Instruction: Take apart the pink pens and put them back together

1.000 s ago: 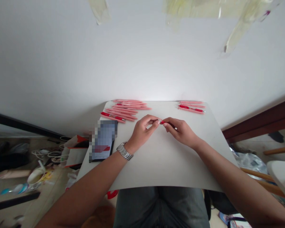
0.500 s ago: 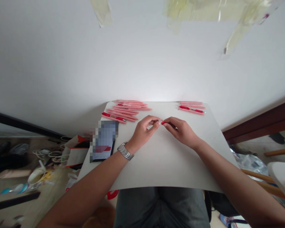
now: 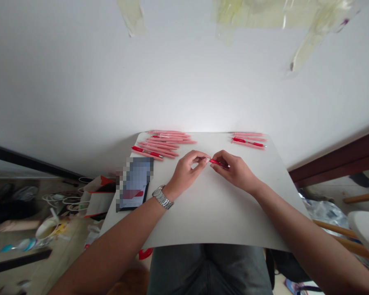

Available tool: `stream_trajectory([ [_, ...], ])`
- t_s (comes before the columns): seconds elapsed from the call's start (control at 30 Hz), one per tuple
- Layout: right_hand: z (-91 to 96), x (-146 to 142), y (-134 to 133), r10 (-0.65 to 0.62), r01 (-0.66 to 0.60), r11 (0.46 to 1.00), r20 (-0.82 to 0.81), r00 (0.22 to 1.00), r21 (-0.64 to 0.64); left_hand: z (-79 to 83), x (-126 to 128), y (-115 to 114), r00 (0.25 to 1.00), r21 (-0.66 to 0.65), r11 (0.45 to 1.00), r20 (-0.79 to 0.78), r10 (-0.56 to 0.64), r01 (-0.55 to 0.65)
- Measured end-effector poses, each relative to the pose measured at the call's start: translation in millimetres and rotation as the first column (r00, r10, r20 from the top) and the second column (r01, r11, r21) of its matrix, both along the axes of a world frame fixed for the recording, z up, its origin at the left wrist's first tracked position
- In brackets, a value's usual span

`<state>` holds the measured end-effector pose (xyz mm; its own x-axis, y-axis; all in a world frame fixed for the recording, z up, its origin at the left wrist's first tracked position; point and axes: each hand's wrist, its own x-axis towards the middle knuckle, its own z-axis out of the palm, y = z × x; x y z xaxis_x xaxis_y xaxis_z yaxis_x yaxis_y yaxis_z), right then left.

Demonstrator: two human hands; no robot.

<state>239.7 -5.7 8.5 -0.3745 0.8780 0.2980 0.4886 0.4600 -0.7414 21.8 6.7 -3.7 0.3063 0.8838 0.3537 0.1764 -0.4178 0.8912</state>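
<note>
My left hand (image 3: pixel 187 169) pinches the left end of a red pen (image 3: pixel 217 162); the fingers of my right hand (image 3: pixel 234 169) are closed on its body, above the surface (image 3: pixel 215 217). Slim pink sticks (image 3: pixel 162 145) lie far left.

This looks like a lived-in room in a home. A small white counter (image 3: pixel 218 217) stands against a wall (image 3: pixel 184 82) bearing strips of yellowish tape (image 3: pixel 258 14). Clutter fills the left: an orange-edged bag (image 3: pixel 101 203), looped cables (image 3: pixel 70 200), a cup (image 3: pixel 46 231), a bottle (image 3: pixel 26 244). At right are crumpled plastic (image 3: pixel 324 211) and wooden bars (image 3: pixel 335 229), perhaps a chair's.
</note>
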Motion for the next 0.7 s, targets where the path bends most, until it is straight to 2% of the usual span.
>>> stream_trajectory([
  [0.13, 6.0, -1.5, -1.8, -0.010, 0.010, 1.000, 0.012, 1.000, -0.012, -1.0, -0.5, 0.8, 1.000, -0.006, 1.000, 0.009, 0.004, -0.004],
  [0.4, 6.2, -2.1, -0.2, 0.044, -0.046, 0.995, 0.026, 0.999, 0.085, -0.8, -1.1, 1.4, 1.000, -0.008, 1.000, 0.020, 0.009, -0.008],
  [0.7, 2.3, -1.8, 0.9, -0.007, 0.001, 0.995, 0.061, 0.998, 0.098, -1.0, -0.4, 1.4, 1.000, 0.001, 1.000, 0.021, 0.008, -0.008],
])
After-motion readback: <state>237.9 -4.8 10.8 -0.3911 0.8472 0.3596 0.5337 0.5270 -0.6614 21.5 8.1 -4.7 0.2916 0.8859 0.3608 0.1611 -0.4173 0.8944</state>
